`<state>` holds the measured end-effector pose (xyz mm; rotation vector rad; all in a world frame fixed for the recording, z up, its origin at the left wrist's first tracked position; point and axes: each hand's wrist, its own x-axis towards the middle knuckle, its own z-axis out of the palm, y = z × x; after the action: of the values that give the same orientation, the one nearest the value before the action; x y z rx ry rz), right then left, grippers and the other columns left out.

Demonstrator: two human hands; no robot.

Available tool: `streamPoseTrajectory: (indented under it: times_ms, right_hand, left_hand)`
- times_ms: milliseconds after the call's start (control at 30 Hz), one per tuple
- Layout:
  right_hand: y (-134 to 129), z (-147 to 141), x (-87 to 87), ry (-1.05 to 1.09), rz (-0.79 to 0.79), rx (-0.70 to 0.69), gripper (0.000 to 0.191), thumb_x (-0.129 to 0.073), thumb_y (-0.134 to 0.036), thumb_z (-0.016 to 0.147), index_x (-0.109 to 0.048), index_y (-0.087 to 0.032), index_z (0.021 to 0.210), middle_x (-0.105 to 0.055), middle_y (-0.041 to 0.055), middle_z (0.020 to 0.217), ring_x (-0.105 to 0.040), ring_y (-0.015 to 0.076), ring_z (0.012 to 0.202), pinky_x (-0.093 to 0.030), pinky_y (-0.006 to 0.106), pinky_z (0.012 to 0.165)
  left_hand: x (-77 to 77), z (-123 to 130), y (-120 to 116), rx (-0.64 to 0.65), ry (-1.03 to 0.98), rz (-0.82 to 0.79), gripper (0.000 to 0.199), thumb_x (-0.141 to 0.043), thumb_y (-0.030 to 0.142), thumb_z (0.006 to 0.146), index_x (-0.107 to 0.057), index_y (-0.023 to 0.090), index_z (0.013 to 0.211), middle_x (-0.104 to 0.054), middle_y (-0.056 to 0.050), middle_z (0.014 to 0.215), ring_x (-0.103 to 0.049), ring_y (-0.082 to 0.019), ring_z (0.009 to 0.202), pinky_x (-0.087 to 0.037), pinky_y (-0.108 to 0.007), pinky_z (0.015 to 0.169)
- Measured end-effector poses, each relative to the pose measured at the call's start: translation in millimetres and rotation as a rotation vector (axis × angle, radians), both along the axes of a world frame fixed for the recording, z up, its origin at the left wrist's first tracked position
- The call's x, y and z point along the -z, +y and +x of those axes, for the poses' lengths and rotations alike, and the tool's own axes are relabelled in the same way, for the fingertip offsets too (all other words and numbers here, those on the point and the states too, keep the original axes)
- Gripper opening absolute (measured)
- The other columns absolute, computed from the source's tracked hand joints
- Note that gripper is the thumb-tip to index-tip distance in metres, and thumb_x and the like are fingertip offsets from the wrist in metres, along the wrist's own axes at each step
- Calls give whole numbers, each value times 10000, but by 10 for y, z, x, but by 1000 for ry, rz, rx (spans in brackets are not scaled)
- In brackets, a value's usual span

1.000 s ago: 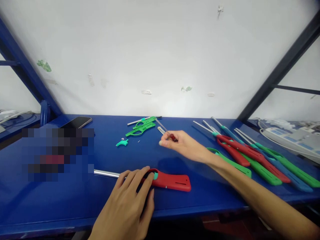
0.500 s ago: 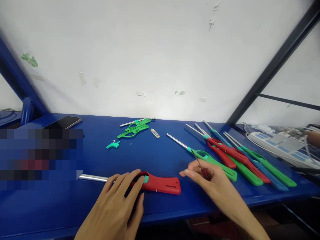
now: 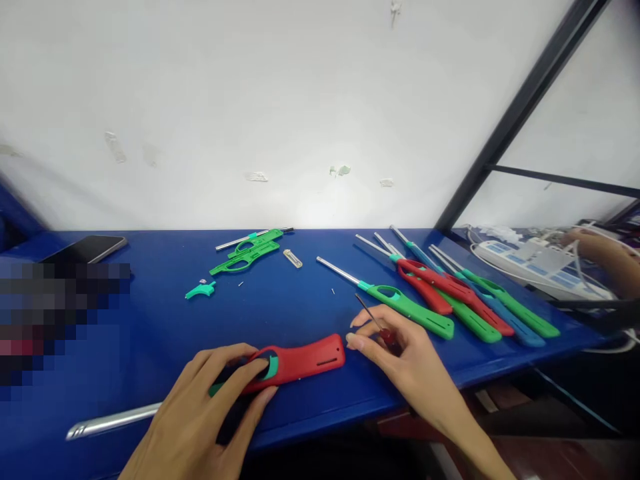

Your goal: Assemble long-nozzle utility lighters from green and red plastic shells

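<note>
My left hand [image 3: 200, 400] is wrapped around the trigger section of a red gas lighter [image 3: 313, 357], whose long metal tube [image 3: 115, 420] points left along the blue table. Part of its teal trigger [image 3: 273, 366] shows between my fingers. Just past the lighter's handle end, my right hand [image 3: 400, 347] holds a small screwdriver [image 3: 385, 333] by its dark red handle, the shaft pointing up and away. Thumb and forefinger of that hand are slightly apart. A tiny metal pin [image 3: 333, 291] lies beyond them.
A green lighter [image 3: 415, 311] and several red, green and blue lighters [image 3: 465, 293] lie to the right. Farther back are opened green lighter halves [image 3: 250, 253], a teal trigger [image 3: 201, 289] and a small clear part [image 3: 293, 259]. A phone [image 3: 90, 249] is left; another person's hand [image 3: 600, 257] is far right.
The view has swung right. My left hand has turned the red lighter, bringing its tube end closer to me. A tiny pin now shows on the table near my right hand.
</note>
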<state>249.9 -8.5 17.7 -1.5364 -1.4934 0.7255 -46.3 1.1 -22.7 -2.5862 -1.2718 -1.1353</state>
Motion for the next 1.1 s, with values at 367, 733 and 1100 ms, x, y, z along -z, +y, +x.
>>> streamPoseTrajectory:
  times_ms: [367,733,1100]
  right_hand:
    - [564,288,-235,-368,14,-1,210,-767,-387,877,-795,-258,1041,-662,0,706,-562,199,654,-364,297,629]
    - [686,303,-153,-417,-63,-113,271,-699,-483,935,-779,-237,854,-622,-11,675,-533,177,643,-322,285,615]
    - [521,225,-152,-253,27,-189,301,-562,-508,1036,-671,-236,969,-707,22,955,-619,201,859,-451,309,795]
  left_hand:
    - [-18,15,31,14,69,47,276,-553,450,1104,-679,285,1285,-703,-36,1278,-619,-265,1157,-500,-434,1020]
    - [-29,20,3,4,69,34,287,-512,455,1117,-681,286,1276,-708,-38,1265,-628,-268,1147,-499,-447,1016]
    - [-55,31,11,7,94,43,283,-497,423,1124,-682,280,1282,-717,-43,1270,-640,-273,1143,-533,-465,1007]
